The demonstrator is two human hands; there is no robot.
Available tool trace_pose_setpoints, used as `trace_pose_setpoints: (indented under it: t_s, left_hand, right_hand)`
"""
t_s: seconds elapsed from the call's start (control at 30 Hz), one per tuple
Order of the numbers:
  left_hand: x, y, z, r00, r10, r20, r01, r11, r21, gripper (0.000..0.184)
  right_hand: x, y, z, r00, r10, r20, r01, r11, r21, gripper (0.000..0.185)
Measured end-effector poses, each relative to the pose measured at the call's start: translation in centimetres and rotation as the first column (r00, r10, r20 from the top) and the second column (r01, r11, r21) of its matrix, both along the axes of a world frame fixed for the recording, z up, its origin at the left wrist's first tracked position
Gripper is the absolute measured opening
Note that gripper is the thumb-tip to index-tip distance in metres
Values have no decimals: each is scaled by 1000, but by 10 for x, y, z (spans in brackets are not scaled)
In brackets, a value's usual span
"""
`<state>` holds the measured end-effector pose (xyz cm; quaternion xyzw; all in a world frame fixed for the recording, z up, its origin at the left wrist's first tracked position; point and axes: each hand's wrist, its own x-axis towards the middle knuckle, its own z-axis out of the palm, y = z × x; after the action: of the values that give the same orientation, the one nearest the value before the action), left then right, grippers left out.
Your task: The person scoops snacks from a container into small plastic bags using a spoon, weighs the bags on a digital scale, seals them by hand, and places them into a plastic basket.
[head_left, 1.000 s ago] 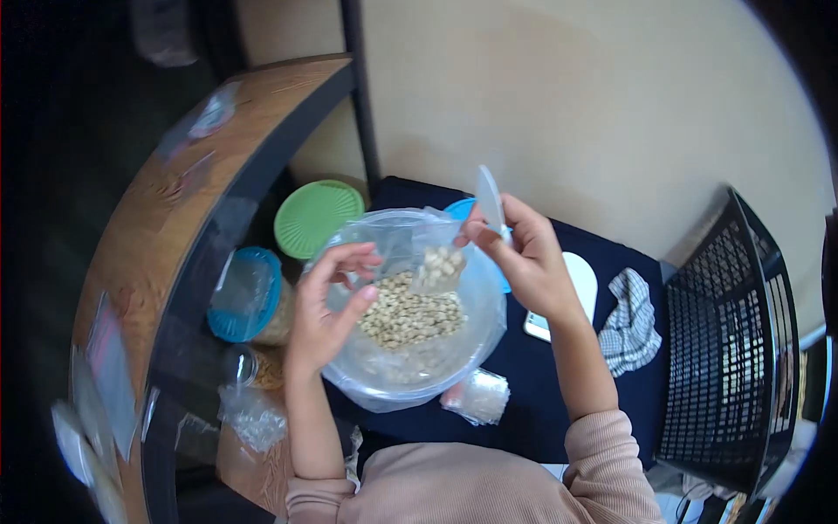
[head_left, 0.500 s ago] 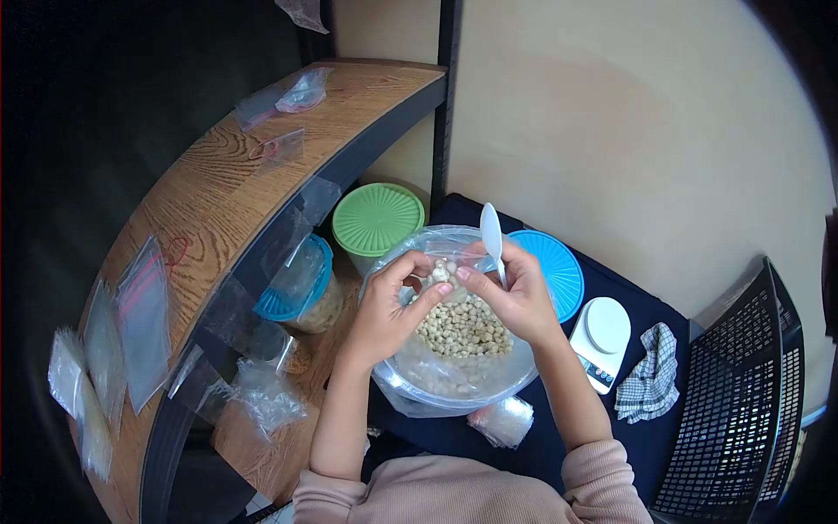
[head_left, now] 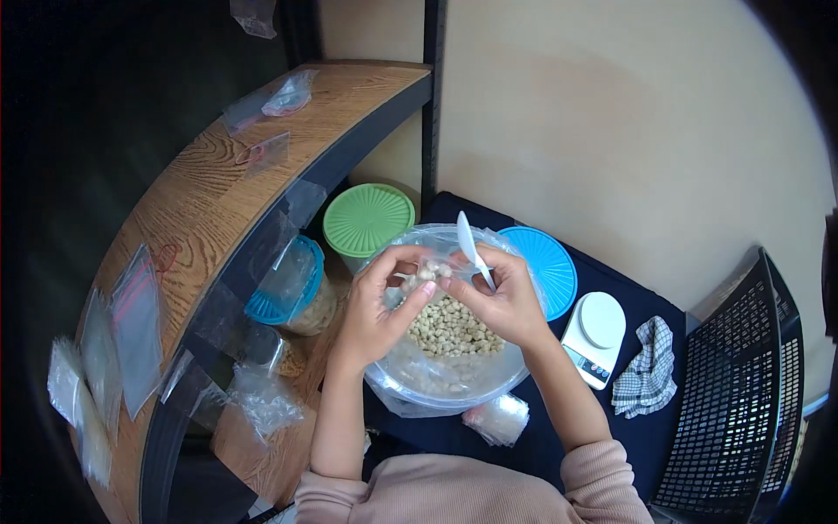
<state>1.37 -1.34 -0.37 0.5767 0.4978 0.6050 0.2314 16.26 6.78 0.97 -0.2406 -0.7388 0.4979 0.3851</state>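
Both of my hands pinch a small clear plastic bag (head_left: 429, 270) of pale, round pieces, held above a large tub (head_left: 476, 395) lined with clear plastic. My left hand (head_left: 382, 307) has its thumb and fingers closed on the bag's left side. On the bag's right side, my right hand (head_left: 496, 299) grips it, with a white plastic spoon (head_left: 470, 242) also held among its fingers, bowl pointing up. Many more pale pieces (head_left: 454, 330) lie in the tub below. Part of the tub's far rim is hidden by my hands.
Behind the tub stand a green-lidded container (head_left: 369, 218) and a blue lid (head_left: 546, 271). A white scale (head_left: 600, 327), checked cloth (head_left: 646, 367) and black basket (head_left: 729, 393) are to the right. Left are a blue-lidded jar (head_left: 292, 288) and a wooden shelf (head_left: 205, 183) with plastic bags.
My left hand has closed on the small bag, and my hands have come together. The spoon stays in my right hand. The camera view has shifted.
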Motion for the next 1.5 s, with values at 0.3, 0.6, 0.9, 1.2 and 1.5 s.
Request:
trace_pose_setpoints:
  t_s: [0.3, 0.6, 0.9, 1.2, 1.5]
  left_hand:
    - [-4, 4, -8, 996, 8, 88, -8, 1000, -1, 16]
    - [-3, 4, -4, 1000, 22, -5, -22, 1000, -16, 16]
    - [-4, 0, 0, 996, 12, -89, -18, 998, -66, 10]
    - [-3, 3, -1, 997, 16, -73, -17, 1000, -10, 11]
    - [-2, 2, 1, 984, 87, -156, -97, 994, -57, 10]
  right_hand:
    - [-3, 2, -6, 999, 37, -13, -37, 998, 57, 14]
    - [-3, 3, -9, 997, 77, 21, -78, 994, 73, 15]
    - [-2, 3, -10, 999, 38, 10, -38, 999, 27, 19]
    - [-1, 2, -7, 994, 108, 33, -104, 989, -107, 29]
    - [-4, -1, -5, 998, 58, -31, -60, 995, -76, 35]
